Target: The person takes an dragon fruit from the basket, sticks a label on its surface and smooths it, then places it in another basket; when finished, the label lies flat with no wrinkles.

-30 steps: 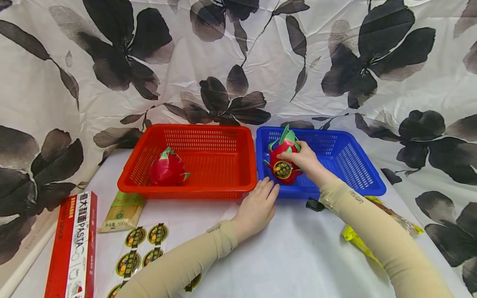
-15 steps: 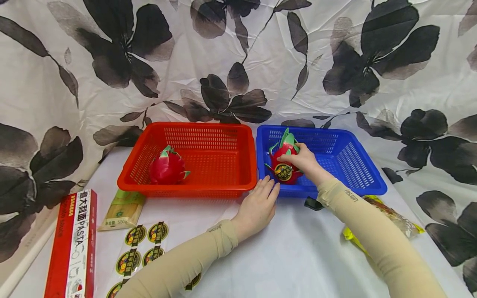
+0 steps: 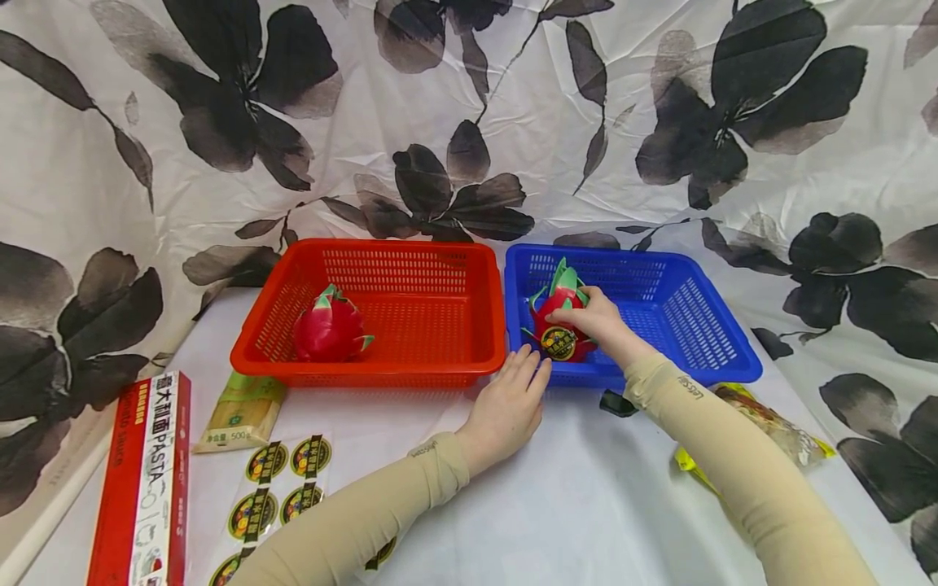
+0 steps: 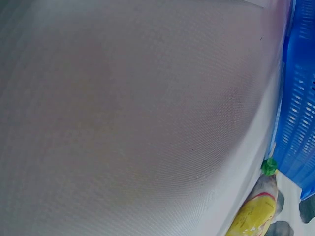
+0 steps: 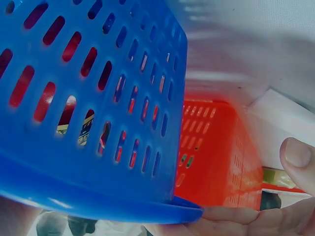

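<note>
Inside the left end of the blue basket (image 3: 586,374), a dragon fruit (image 3: 560,301) is held by the right hand (image 3: 597,317), its grip pinching the upper body, presumably so that the round sticker (image 3: 558,343) is left uncovered. At that basket's near left corner, the left hand (image 3: 508,407) is laid with its grip straight-fingered, likely for steadying, while just left of the basket a second fruit (image 3: 330,330) is contained by the red basket (image 3: 410,370), perhaps placed alongside for short reach
</note>
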A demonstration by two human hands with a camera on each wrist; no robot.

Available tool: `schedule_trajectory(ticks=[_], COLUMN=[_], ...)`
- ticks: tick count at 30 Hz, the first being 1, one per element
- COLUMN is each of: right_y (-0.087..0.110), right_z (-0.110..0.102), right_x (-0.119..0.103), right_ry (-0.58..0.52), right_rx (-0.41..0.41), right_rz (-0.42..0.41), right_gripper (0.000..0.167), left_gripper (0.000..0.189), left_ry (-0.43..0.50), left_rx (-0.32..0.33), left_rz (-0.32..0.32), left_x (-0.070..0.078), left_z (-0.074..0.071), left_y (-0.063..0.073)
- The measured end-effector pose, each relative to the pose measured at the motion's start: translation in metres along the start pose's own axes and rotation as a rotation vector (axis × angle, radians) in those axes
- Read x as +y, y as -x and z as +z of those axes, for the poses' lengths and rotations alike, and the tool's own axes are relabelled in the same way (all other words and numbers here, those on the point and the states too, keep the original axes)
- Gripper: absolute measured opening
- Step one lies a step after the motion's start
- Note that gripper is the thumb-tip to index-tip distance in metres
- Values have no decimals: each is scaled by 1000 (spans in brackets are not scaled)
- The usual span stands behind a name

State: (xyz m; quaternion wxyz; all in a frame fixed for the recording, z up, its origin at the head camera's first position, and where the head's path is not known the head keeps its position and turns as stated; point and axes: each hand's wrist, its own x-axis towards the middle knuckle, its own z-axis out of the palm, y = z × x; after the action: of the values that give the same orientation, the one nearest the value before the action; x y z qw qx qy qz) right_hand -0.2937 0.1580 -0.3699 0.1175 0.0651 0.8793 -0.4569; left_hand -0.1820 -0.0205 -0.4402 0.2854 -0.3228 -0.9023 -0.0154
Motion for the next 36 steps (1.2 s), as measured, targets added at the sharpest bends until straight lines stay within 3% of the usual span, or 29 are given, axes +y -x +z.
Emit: schedule_trajectory(ticks=[9, 23, 36], right_y=[-1, -6, -10], right_z=[1, 1, 1], right_x=[4, 5, 5], right_ry=[2, 46, 71], right_rx=[-11, -30, -89], right_rz=[0, 65, 65], right_gripper=[91, 92, 92], left_gripper=[56, 58, 60], left_ry=[-2, -25, -35], left_rx=[-7, -2, -17], left_rz=[-1, 4, -3], left_x=[2, 2, 2], left_z=[1, 0, 1], left_y=[0, 0, 0])
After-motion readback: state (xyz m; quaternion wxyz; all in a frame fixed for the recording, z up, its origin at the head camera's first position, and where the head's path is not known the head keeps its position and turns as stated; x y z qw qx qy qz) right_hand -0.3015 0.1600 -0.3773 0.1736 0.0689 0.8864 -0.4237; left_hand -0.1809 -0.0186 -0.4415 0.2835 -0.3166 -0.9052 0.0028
